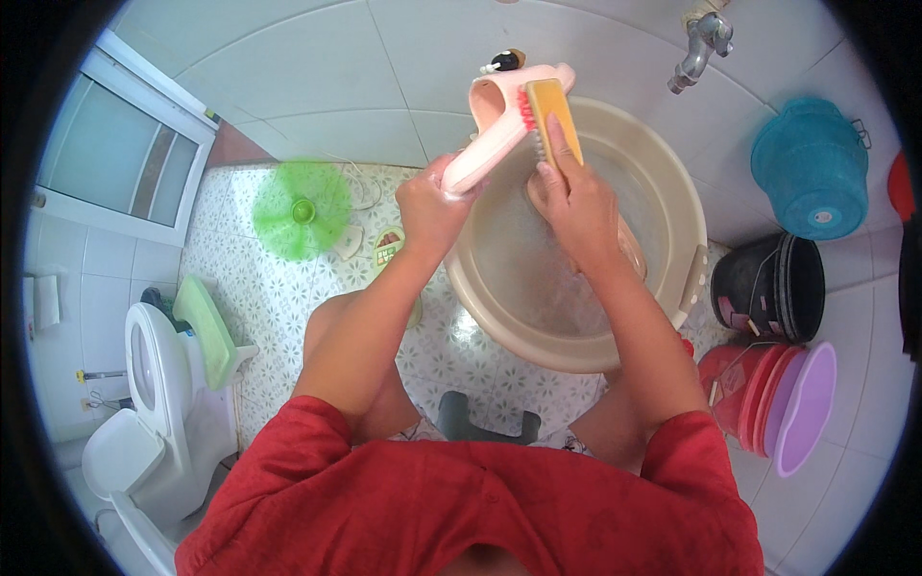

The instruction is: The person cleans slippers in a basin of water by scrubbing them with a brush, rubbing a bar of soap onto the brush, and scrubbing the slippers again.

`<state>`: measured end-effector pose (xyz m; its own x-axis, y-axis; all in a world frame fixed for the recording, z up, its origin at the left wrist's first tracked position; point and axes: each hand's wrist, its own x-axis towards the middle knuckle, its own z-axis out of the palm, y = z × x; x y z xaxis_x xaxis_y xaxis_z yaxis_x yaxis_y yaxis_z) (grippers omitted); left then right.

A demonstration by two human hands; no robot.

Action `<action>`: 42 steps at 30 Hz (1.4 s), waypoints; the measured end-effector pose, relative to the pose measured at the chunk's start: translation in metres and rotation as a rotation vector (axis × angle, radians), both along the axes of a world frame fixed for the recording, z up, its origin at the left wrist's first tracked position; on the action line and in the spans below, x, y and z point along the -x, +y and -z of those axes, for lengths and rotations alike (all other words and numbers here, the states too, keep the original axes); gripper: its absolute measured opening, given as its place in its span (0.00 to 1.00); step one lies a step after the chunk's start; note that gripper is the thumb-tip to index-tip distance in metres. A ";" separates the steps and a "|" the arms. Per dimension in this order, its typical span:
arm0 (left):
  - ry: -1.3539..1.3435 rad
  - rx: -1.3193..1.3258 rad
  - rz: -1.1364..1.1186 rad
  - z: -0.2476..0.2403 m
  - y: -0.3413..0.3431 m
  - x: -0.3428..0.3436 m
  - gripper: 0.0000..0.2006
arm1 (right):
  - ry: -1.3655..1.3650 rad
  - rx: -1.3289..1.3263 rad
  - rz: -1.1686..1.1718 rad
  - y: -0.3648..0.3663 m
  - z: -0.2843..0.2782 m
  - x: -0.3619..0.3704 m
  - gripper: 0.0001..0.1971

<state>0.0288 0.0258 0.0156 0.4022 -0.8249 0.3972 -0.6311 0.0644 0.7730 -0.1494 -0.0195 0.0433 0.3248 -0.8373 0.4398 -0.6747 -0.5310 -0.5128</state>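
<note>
My left hand (432, 206) is closed around one end of a pale pink slipper (488, 149), holding it tilted above the left rim of a beige basin (552, 357). Its open foot hole faces left. Over the slipper's right side, my right hand (584, 216) grips a scrub brush (552, 104) with a yellow back and red and whitish bristles. The red bristles touch the slipper. Cloudy water fills part of the basin. A pinkish object (629, 248) lies in it, partly hidden behind my right hand and forearm, so its kind is unclear.
A metal tap (706, 48) juts from the wall. At right stand a teal bucket (812, 168), black buckets (768, 288) and nested red and purple basins (807, 408). Leftward are a spinning green fan (303, 209), a green stool (206, 326) and a toilet (146, 355).
</note>
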 end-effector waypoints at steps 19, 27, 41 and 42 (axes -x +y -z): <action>-0.105 0.062 0.023 0.008 0.008 -0.004 0.09 | -0.003 -0.257 0.072 -0.008 0.001 0.013 0.28; -0.107 -0.016 -0.009 -0.014 0.018 -0.050 0.14 | -0.132 -0.259 -0.061 0.019 -0.002 -0.004 0.28; -0.557 -0.356 0.072 -0.018 0.004 -0.034 0.22 | 0.231 -0.095 -0.150 0.064 0.007 -0.033 0.30; -0.558 -0.356 0.070 -0.017 0.004 -0.034 0.22 | 0.227 -0.099 -0.142 0.061 0.007 -0.032 0.30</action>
<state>0.0629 0.0299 0.0328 0.1562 -0.9609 0.2287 -0.9463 -0.0792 0.3135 -0.1170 0.0417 0.0367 0.5226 -0.8118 0.2606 -0.7006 -0.5831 -0.4113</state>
